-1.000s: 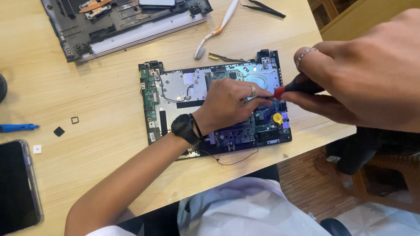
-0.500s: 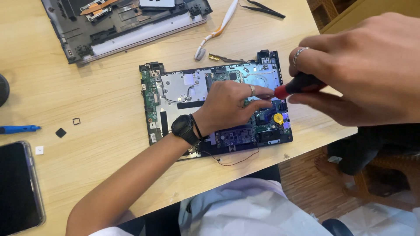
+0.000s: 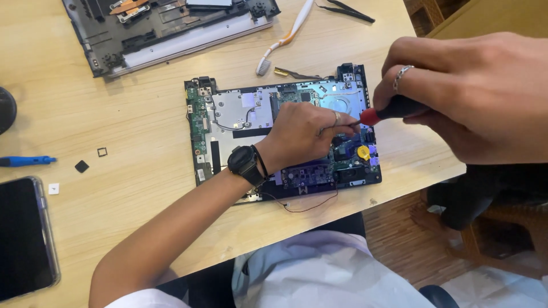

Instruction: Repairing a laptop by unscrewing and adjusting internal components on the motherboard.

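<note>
Two of my hands meet over an opened laptop base (image 3: 240,122), its green circuit boards and silver shield plate exposed on the wooden table (image 3: 142,102). My right hand (image 3: 474,97) curls closed around a red-and-black screwdriver (image 3: 394,108) angled down-left; my left hand (image 3: 305,134), watch on wrist, lies knuckles-up, fingers (image 3: 337,122) bent, pinching the shaft near its tip.

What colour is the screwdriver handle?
Black with a red collar, on the screwdriver in the right hand; head view.
</note>
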